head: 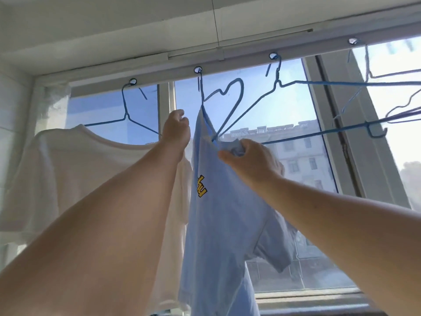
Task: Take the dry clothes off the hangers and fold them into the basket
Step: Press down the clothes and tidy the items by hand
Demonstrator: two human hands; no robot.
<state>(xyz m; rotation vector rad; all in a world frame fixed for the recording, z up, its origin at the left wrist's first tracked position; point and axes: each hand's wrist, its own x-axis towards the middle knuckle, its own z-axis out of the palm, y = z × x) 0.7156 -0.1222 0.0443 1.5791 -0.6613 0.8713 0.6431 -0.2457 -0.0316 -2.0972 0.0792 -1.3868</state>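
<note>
A light blue T-shirt with yellow letters hangs askew from a blue wire hanger hooked on the rail above the window. My right hand grips a bunch of the shirt's fabric near the collar, just below the hanger's lower end. My left hand is raised beside the shirt's upper edge with its fingers curled; what they hold is hidden. To the left, a white T-shirt hangs on its own blue hanger. No basket is in view.
Empty blue wire hangers hang from the rail's rings to the right. A window frame stands close behind the clothes, with buildings outside. A white wall is at the left.
</note>
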